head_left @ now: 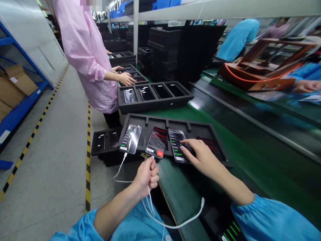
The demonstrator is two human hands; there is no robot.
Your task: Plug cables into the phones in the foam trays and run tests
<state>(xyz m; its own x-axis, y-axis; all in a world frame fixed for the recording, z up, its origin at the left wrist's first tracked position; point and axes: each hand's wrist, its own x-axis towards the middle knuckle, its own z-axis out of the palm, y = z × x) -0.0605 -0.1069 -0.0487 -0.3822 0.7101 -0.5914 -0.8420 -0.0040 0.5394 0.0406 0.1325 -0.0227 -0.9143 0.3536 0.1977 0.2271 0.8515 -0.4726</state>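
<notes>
My left hand is closed around a white cable, its thumb and finger pinching the plug at the lower end of a smartphone with red text on its screen. My right hand holds nothing; its fingers reach over another smartphone showing green bars, a fingertip at the screen. Further left, a smartphone with a bright, film-covered screen has a white plug at its bottom edge. These phones lie on a black foam tray. A fourth phone is partly hidden behind my right hand.
Behind stands a black tray of several phones; a lower tray sits left. A person in a pink smock handles trays beyond. The green bench borders a conveyor. A brown fixture stands far right.
</notes>
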